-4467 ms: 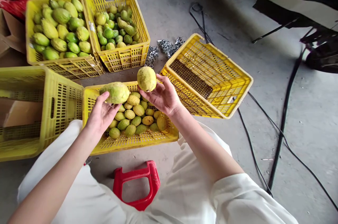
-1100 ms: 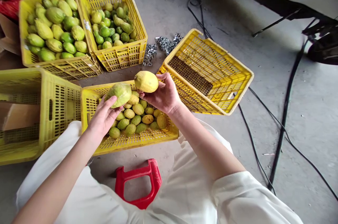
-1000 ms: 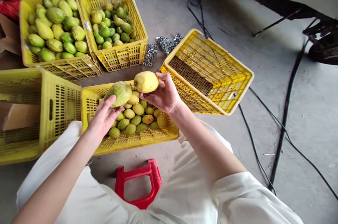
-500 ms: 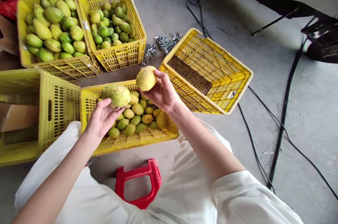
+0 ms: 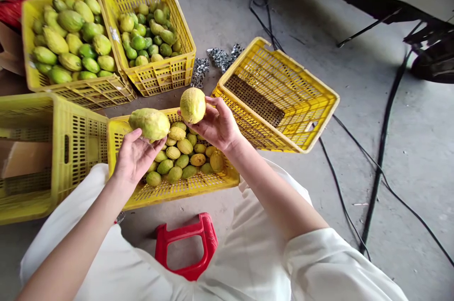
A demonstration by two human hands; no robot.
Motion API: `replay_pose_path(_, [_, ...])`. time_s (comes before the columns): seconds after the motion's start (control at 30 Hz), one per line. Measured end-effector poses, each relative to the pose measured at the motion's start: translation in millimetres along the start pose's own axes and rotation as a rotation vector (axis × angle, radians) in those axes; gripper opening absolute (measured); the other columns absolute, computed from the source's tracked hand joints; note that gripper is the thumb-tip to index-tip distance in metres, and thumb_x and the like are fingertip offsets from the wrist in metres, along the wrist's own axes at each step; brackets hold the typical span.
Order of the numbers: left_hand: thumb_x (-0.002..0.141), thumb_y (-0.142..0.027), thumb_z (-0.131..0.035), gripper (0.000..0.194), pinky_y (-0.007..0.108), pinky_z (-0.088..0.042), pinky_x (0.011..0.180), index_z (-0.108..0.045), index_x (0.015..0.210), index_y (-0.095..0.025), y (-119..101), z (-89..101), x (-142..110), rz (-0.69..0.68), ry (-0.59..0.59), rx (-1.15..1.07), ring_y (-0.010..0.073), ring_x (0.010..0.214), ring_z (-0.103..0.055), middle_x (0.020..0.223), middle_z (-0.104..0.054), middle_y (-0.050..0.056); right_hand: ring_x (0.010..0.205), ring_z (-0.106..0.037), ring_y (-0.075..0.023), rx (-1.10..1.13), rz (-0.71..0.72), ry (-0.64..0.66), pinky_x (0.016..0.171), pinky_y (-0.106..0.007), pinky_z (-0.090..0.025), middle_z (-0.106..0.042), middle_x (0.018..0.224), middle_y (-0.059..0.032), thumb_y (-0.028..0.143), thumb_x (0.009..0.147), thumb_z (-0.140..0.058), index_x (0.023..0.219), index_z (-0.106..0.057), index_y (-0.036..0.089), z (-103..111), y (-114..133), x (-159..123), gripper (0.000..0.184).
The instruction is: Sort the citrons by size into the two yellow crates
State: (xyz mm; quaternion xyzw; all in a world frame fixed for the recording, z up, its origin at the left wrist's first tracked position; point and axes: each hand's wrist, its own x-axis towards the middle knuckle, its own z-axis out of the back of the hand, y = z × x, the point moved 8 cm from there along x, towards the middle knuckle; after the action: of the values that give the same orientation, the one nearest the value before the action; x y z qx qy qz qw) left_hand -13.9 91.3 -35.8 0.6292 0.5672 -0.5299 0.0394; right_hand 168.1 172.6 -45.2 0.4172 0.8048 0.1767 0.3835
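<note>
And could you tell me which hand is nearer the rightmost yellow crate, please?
Right: the right hand is just left of the rightmost yellow crate in the picture, while the left hand is farther left.

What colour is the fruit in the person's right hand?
The fruit in the right hand is mostly yellow, seen best in the head view.

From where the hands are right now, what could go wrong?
The left hand holds an oval yellow-green fruit, apparently over small oval green and yellow fruits in a rectangular yellow plastic crate; a slip could bruise them. The right hand holds a rounded yellow fruit close by, so the two might knock. Long black cables lie on the grey floor to the right and could trip someone stepping there.
</note>
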Motion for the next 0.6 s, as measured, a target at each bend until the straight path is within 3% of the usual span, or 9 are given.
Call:
replay_pose_path(0.23, [0.085,-0.016,-0.065,0.039,0.041,-0.066,0.108,-0.07,0.122,-0.027,-1.0,2.2,1.2,-0.006,0.017,0.014,0.0279,0.135,-0.072,0.12,-0.084,0.005,0.13,-0.074,-0.03,-0.034,0.033,-0.014,0.098,-0.04,-0.069,-0.08,0.11,-0.0068,0.053,0.078,-0.088,0.1,-0.069,0.028,-5.0,6.3,-3.1,0.038])
replay_pose_path(0.4, [0.09,-0.019,-0.065,0.037,0.041,-0.062,0.115,-0.068,0.126,-0.022,-1.2,2.8,-0.2,-0.002,0.018,0.002,0.0258,0.135,-0.071,0.128,-0.081,0.008,0.116,-0.077,-0.0245,-0.052,0.028,-0.037,0.098,-0.035,-0.068,-0.081,0.107,-0.0038,0.043,0.08,-0.088,0.102,-0.071,0.027,-3.5,3.3,-4.5,0.032])
replay_pose_path(0.6, [0.094,-0.027,-0.069,0.034,0.039,-0.062,0.113,-0.069,0.128,-0.025,-0.5,1.2,1.5,0.002,0.056,0.022,0.0253,0.142,-0.067,0.131,-0.08,0.006,0.104,-0.075,-0.0244,-0.078,0.0,-0.077,0.088,-0.033,-0.069,-0.078,0.094,-0.0037,0.039,0.078,-0.085,0.09,-0.069,0.029,0.2,-0.8,-3.7,0.023])
